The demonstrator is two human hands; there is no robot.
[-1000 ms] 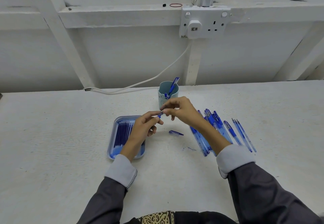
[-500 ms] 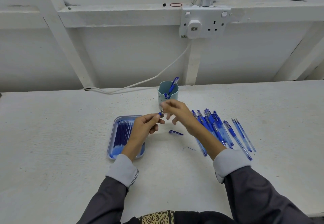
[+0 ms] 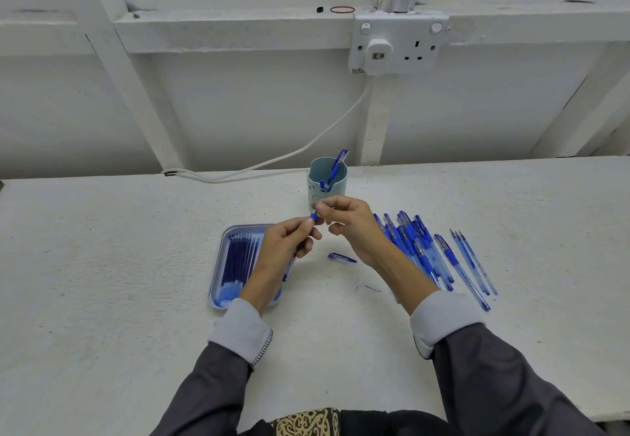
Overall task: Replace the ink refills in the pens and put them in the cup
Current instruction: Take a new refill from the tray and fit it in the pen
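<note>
gripped a blue pen (image 3: 313,218) in the left hand (image 3: 283,248) with fingers curled round the barrel, blue grip end poking out past the thumb and tilted up toward the right hand (image 3: 353,227). pinched that upper end between right thumb and forefinger, with the other fingers loosely bent; could not tell whether a separate tip piece sat in the pinch. held both hands close together above the white table (image 3: 119,265), just in front of the pale teal cup (image 3: 335,193). noted one leaning pen (image 3: 338,165) standing in that cup, top end past the rim. noted a loose pen cap (image 3: 341,258) flat on the table below the hands, apart from both. logged a light blue tray (image 3: 218,285) under and beside the left wrist, with dark blue refills (image 3: 238,261) laid side by side in it. logged a spread of blue pens (image 3: 417,248) on the table to the right, partly hidden behind the right forearm, with a few thin ones lying slightly apart at the far right. saw a double wall socket (image 3: 399,43) above, with a white cable (image 3: 306,149) running down to the table's back edge.
</note>
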